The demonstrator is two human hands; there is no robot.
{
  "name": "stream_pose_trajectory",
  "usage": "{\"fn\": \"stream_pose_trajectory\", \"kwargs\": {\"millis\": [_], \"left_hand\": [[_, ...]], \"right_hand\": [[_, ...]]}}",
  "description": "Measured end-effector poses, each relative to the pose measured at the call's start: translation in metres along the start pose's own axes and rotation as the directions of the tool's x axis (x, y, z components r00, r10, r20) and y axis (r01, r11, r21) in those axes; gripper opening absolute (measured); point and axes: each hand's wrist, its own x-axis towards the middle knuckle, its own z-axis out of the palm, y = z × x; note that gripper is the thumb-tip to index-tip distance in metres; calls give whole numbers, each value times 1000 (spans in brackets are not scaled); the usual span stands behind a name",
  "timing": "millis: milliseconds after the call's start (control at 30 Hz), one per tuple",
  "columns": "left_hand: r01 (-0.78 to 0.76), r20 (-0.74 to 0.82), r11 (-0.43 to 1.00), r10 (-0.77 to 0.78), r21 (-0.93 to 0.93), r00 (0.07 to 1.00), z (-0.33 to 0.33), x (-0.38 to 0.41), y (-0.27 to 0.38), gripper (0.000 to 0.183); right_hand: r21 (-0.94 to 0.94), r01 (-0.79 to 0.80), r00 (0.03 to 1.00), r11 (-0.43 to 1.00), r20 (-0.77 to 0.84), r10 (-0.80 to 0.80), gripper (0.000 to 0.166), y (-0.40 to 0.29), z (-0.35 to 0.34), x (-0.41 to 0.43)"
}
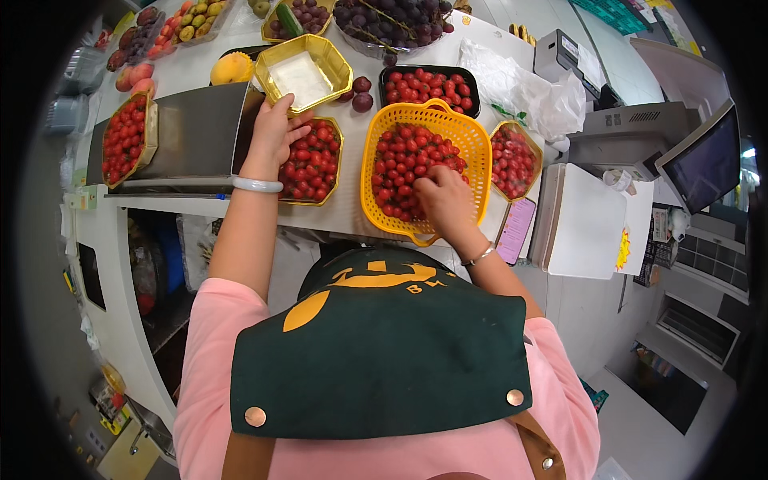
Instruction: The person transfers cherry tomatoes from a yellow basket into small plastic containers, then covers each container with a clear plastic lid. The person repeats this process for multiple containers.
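My right hand (445, 201) reaches into a yellow plastic basket (367, 174) of cherry tomatoes (403, 157), its fingers curled down among them; whether they grip one is hidden. My left hand (281, 129) is at the near rim of an empty gold-rimmed tray (333, 51) with a white bottom, thumb against the rim and other fingers spread. Just below that tray, partly behind the left hand, lies a gold-rimmed tray filled with cherry tomatoes (313, 163). More filled trays stand around: a black one (474, 90) behind the basket, a gold one (534, 174) to its right, another (150, 129) at far left.
A grey metal box-like surface (192, 132) lies left of my left arm. Beyond are loose plums (362, 102), a yellow fruit (233, 68) and a bowl of grapes (390, 27). A plastic bag (540, 96), a phone (517, 231) and a monitor (702, 159) are at right.
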Motion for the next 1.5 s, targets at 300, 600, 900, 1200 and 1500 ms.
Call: {"fn": "stream_pose_trajectory", "kwargs": {"millis": [300, 600, 900, 1200, 1500], "left_hand": [[17, 52, 995, -12, -99, 999, -5, -11, -2, 40], [-448, 213, 818, 396, 360, 894, 11, -81, -51, 48], [-499, 438, 252, 261, 829, 860, 46, -97, -88, 56], [-567, 478, 303, 321, 766, 817, 40, -88, -97, 62], [-550, 452, 374, 322, 747, 832, 41, -86, -93, 70]], "right_hand": [[47, -328, 942, 944, 94, 322, 21, 27, -21, -7], [72, -104, 983, 992, -142, 113, 39, 2, -3, 36], [65, 100, 985, 993, 135, -108, 33, 3, -4, 16], [64, -153, 967, 986, 215, 136, 27, 25, -22, -21], [298, -158, 986, 941, 89, 137, 34, -26, 0, -12]]}}
